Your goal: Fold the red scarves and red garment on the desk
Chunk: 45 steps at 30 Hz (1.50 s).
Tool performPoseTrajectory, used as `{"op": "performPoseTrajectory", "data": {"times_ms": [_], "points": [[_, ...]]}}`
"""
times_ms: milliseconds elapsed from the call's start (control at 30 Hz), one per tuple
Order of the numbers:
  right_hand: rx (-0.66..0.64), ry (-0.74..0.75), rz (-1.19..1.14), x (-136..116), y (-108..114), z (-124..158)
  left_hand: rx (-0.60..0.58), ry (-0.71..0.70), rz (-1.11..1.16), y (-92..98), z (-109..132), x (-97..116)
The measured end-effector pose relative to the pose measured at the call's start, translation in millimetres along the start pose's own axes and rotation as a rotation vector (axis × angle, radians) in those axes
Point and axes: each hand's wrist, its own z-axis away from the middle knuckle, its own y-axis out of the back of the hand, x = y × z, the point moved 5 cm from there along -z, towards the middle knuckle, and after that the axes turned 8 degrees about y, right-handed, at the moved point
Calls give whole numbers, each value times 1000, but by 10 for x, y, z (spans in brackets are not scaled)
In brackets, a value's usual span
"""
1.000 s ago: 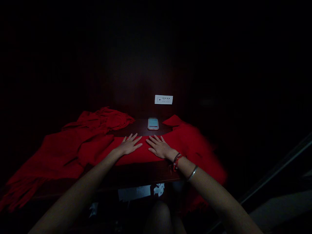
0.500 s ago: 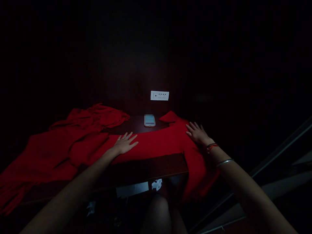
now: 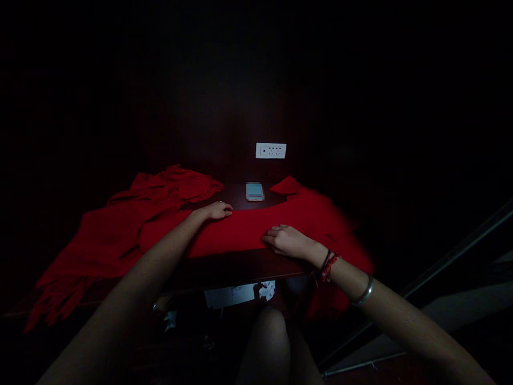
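Red shawl (image 3: 240,232) lies crosswise; left hand (image 3: 216,211) on its far hem, right hand (image 3: 286,240) on its near hem (fingers curled, whether grasping I cannot tell).

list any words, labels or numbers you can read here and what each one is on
Nothing here can be read.
White socket plate: only holes show, no legible lettering.
Small pale phone with a lit screen: too blurred to read.
Pale paper scraps under the dark wooden table: too dim and small to read.
Red fringed cloth: no print shows.
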Motion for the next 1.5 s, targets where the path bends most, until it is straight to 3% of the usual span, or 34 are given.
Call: {"op": "performPoseTrajectory", "data": {"times_ms": [100, 333, 533, 700, 867, 1067, 1367, 1500], "points": [[22, 16, 105, -37, -28, -31, -44, -6, 39, 15, -85, -24], [69, -102, 133, -71, -127, -206, -81, -38, 126, -55, -237, 55], [99, 23, 123, -134, -38, -187, -49, -56, 104, -73, -341, 207], [102, 63, 201, -130, 2, -224, 79, -131, -82, -77, -166, 380], [132, -4, 158, -109, -52, -311, 170, -195, -339, -129, 22, 535], [197, -31, 171, -98, -65, -323, 190, -303, -324, -192, 76, 499], [209, 64, 217, -153, -87, -376, 191, -208, -241, -334, 124, 315], [212, 44, 228, -153, -82, -305, 212, -249, -230, -301, 109, 344]]}}
